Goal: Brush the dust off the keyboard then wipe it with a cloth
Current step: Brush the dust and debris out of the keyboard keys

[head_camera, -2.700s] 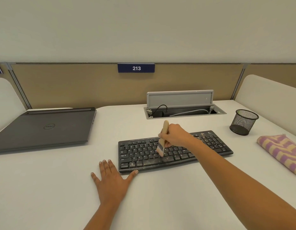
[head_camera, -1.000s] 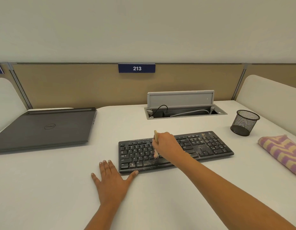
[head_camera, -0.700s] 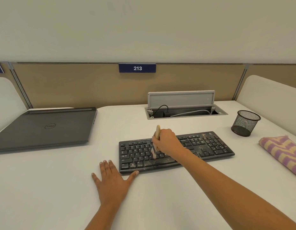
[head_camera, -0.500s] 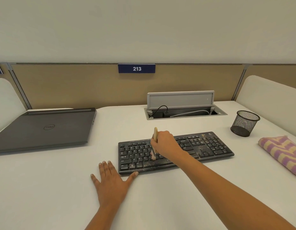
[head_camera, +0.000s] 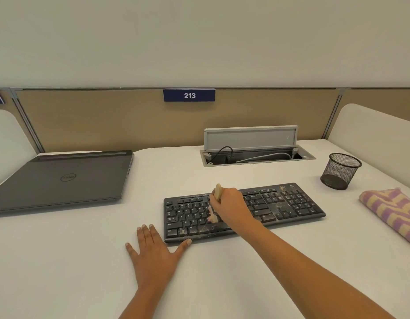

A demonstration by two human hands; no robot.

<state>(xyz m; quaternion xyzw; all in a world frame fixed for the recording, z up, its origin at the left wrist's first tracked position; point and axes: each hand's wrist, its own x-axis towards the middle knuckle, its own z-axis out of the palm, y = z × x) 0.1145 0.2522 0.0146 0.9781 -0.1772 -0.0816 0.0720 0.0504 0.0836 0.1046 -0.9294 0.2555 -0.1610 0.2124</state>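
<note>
bare desk [head_camera: 61, 261] front-left, laptop [head_camera: 61, 180] far left, mesh cup [head_camera: 340, 171] right

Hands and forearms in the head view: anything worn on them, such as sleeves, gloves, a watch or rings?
Nothing worn is visible. The left hand and right hand are bare, without gloves, and both forearms are uncovered as far as the frame edge, with no sleeve, watch or bracelet. No rings show on the visible fingers.

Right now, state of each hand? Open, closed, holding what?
Left hand: open, flat on the desk, thumb at the keyboard front edge.
Right hand: closed on the brush, bristles on the keys.
</note>
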